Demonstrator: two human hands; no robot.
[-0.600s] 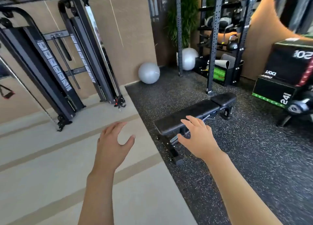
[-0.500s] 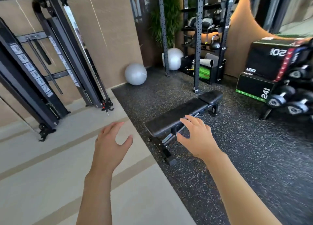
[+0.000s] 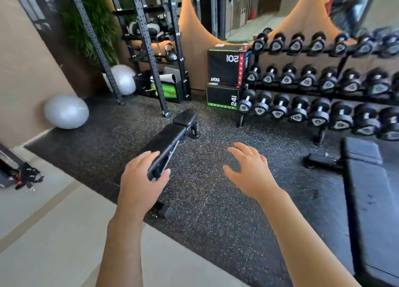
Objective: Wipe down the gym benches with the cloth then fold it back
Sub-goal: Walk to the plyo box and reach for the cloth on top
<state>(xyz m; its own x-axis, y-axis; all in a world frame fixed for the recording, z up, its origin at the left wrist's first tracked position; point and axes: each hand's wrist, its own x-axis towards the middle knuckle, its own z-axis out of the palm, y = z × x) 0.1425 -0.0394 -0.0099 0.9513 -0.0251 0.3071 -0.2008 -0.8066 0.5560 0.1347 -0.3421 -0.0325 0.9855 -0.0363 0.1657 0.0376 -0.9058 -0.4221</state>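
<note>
A black flat gym bench stands on the speckled rubber floor ahead of me, running away toward a rack. A second black bench lies at the right edge, close to me. My left hand hovers in the air in front of the near end of the first bench, fingers relaxed and empty. My right hand is raised over the bare floor between the two benches, fingers spread and holding nothing. No cloth shows in the view.
A long dumbbell rack fills the right back. Stacked plyo boxes stand left of it. A steel rack with kettlebells and two grey exercise balls sit at the back left. Beige flooring lies at the near left.
The view has swung to the right, bringing the dumbbell rack and the second bench into sight. The first bench now sits behind my left hand instead of my right. Both hands stay empty.
</note>
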